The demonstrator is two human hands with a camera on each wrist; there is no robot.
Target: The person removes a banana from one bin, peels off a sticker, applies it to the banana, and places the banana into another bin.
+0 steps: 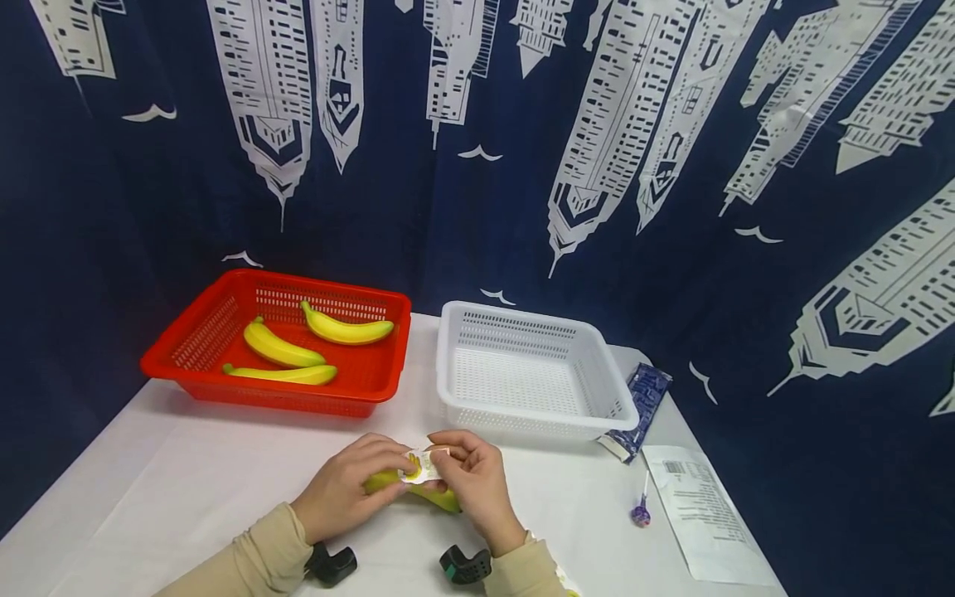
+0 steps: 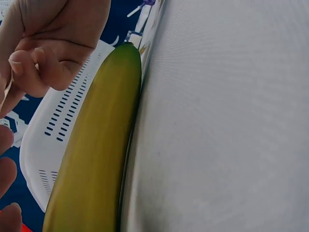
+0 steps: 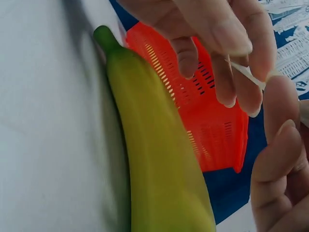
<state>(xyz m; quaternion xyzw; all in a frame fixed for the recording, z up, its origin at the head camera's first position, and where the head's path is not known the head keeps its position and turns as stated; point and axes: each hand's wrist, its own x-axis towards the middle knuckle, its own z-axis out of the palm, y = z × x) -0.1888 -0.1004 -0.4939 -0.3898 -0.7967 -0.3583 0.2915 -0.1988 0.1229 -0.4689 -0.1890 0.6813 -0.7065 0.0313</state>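
Observation:
Both hands meet above a yellow banana with green tips (image 1: 445, 500), which lies on the white table. Between them is a small white label with a yellow banana print (image 1: 427, 466). My left hand (image 1: 349, 487) pinches its left end, and the thumb and fingers of my right hand (image 1: 477, 487) pinch the right end. Seen from the right wrist, a thin white edge of the label (image 3: 248, 75) runs between the fingertips. The banana (image 2: 99, 140) fills the middle of the left wrist view, below the hands.
A red basket (image 1: 276, 402) holding three bananas stands at the back left. Right of it is a white basket (image 1: 522, 419). Farther right lie a dark blue packet (image 1: 647, 402), a purple lollipop (image 1: 640, 514) and a printed white sheet (image 1: 701, 522). A dark patterned curtain (image 1: 462, 215) hangs behind.

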